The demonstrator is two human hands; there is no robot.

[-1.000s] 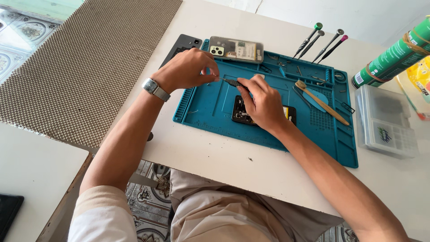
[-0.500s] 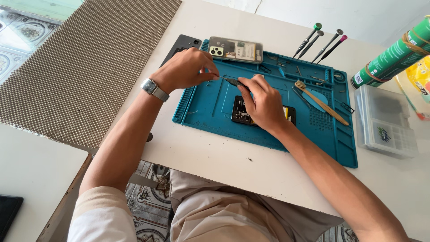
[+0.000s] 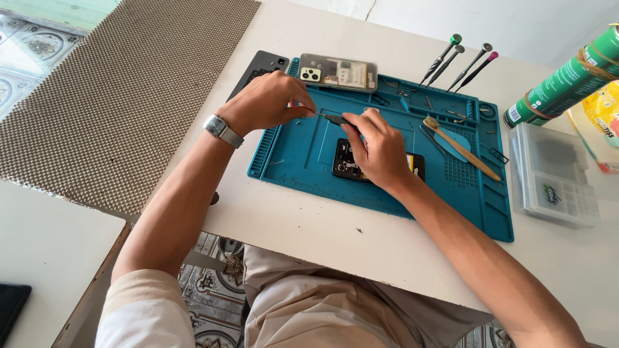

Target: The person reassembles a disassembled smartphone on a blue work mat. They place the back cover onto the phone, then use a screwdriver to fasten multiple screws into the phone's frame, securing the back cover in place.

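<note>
Fingers first: the right hand (image 3: 380, 149) has its fingers pinched tight around a small dark screwdriver (image 3: 335, 119), and the tool lies nearly level, long axis running left to right, its thin tip pointing left toward the other hand. The left hand (image 3: 267, 102) meets it there, fingertips closed together at the very end of that tip; whether they hold a tiny part is too small to tell. A metal watch (image 3: 222, 131) sits on the left wrist.

Just under the right palm lies an opened phone (image 3: 348, 164), dark, flat on the blue work mat (image 3: 296, 158), its long axis left to right and half hidden by the hand. At the far edge of the mat rests a second phone body (image 3: 338, 71), back up, camera end to the left. To the right on the mat, a wooden-handled brush (image 3: 461, 148) lies on a slant. Four screwdrivers (image 3: 461, 61) stand tilted in the mat's far corner.

Beyond the mat on the white counter (image 3: 309, 232): a clear plastic box (image 3: 554, 177) to the right, a green spray can (image 3: 567, 77) lying on its side behind it, a dotted brown mat (image 3: 109, 96) off to the left.
</note>
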